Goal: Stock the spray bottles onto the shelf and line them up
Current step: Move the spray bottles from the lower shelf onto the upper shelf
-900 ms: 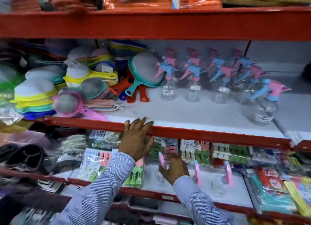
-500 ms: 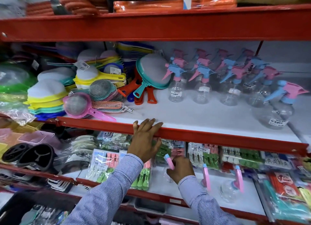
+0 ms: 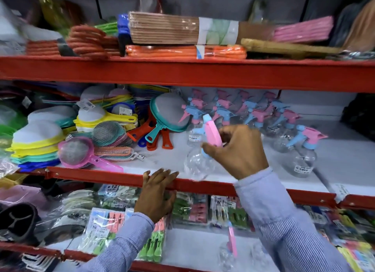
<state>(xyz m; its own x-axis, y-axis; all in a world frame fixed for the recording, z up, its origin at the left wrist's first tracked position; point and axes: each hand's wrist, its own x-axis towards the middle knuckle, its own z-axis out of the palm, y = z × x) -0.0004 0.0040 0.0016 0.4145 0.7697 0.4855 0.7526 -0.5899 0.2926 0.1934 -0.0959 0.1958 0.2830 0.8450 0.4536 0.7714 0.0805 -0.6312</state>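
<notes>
My right hand (image 3: pixel 236 151) grips a clear spray bottle (image 3: pixel 199 164) by its pink and blue trigger head, holding it just above the front of the white middle shelf (image 3: pixel 345 166). My left hand (image 3: pixel 157 192) lies flat on that shelf's red front edge (image 3: pixel 97 175), fingers spread, holding nothing. Several matching spray bottles (image 3: pixel 261 113) stand in rows at the back of the shelf. One more spray bottle (image 3: pixel 304 151) stands alone to the right. On the lower shelf another spray bottle (image 3: pixel 230 249) with a pink trigger stands between my arms.
Plastic strainers (image 3: pixel 75 154) and stacked sieves (image 3: pixel 36 143) crowd the shelf's left half. Orange and teal handled sieves (image 3: pixel 162 121) lean beside the bottles. Packs of clothes pegs (image 3: pixel 105 231) hang below. The top shelf holds bundled cloths (image 3: pixel 182 52). A dark bag (image 3: pixel 361 115) sits far right.
My right hand has come up from the lower shelf with a spray bottle and now holds it over the middle shelf. The view tilted upward. My left hand stayed on the red edge.
</notes>
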